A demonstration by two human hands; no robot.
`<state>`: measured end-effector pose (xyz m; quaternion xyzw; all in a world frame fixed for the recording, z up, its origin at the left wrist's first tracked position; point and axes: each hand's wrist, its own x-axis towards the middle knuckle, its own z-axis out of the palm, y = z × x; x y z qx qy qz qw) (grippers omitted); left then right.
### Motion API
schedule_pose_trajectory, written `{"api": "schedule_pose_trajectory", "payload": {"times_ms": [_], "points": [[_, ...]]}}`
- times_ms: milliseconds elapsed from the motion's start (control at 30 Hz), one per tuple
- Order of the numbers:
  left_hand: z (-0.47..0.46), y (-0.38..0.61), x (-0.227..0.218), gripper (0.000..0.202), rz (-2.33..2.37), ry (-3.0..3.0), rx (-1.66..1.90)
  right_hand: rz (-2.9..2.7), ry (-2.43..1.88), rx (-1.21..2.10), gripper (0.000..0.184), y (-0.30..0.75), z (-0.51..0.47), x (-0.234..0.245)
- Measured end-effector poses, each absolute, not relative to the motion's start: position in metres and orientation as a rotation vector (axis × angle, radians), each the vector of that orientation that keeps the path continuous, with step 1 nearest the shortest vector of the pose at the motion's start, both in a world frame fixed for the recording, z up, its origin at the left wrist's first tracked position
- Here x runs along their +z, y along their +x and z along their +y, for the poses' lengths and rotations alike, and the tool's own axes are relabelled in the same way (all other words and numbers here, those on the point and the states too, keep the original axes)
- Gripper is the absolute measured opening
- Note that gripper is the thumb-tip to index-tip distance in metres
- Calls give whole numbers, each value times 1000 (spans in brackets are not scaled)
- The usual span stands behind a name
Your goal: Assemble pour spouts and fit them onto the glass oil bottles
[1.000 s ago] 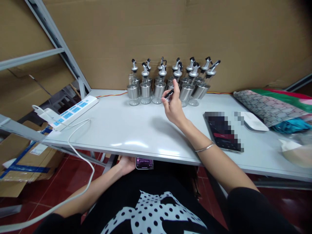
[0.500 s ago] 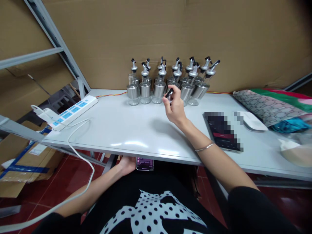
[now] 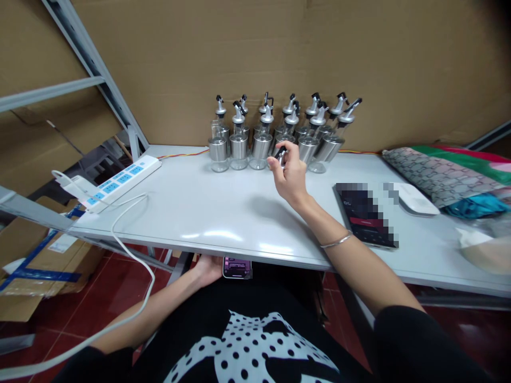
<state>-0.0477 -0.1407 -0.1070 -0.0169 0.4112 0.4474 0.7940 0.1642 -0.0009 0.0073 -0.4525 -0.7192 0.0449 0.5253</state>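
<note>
My right hand (image 3: 294,178) is raised over the table in front of the bottles, thumb and fingers closed on a small black-and-silver pour spout (image 3: 281,155), partly hidden by the fingers. Behind it, several glass oil bottles with steel sleeves (image 3: 262,144) are lined up in two rows. Most carry silver spouts with black tips; the front-left bottle (image 3: 218,151) has a bare glass neck. The rightmost front bottle (image 3: 330,148) appears tilted. Below the table's front edge my left hand (image 3: 209,270) is closed at the side of a lit phone (image 3: 237,267), its fingers mostly hidden.
A white power strip (image 3: 120,183) with a plugged-in cable lies at the table's left end. To the right are a large dark phone-like device (image 3: 363,213), a white rounded device (image 3: 415,199) and a patterned bag (image 3: 431,173). Cardboard (image 3: 179,64) stands behind.
My right hand has shifted slightly to the right with the pour spout in it. The left hand and its phone look unmoved.
</note>
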Motion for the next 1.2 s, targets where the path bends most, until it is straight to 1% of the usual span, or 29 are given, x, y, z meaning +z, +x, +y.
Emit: {"api": "schedule_pose_trajectory", "payload": {"times_ms": [233, 567, 667, 767, 833, 900, 1033, 1133, 1200], "points": [[-141, -47, -105, 28, 916, -32, 973, -1659, -1096, 68, 47, 163, -1, 10], [-142, -46, -112, 26, 843, -18, 942, -1673, -1103, 56, 50, 162, -3, 12], [-143, -44, -111, 25, 843, -9, 936, -1694, -1122, 40, 46, 162, -3, 12], [-143, -43, -111, 25, 849, -12, 941, -1776, -1179, 68, 38, 165, 1, 9], [-143, -44, -111, 26, 835, -16, 943, -1926, -1193, 103, 30, 168, 5, 5], [-143, -44, -109, 25, 834, -18, 944, -2138, -1176, 135, 26, 171, 10, 1], [-143, -43, -104, 23, 905, -28, 946, -2414, -1243, 190, 34, 176, 13, -4], [-143, -42, -101, 23, 926, -41, 948, -2390, -1367, 183, 43, 178, 12, -1], [-143, -42, -102, 23, 919, -40, 943, -2378, -1451, 168, 44, 180, 11, 2]]}}
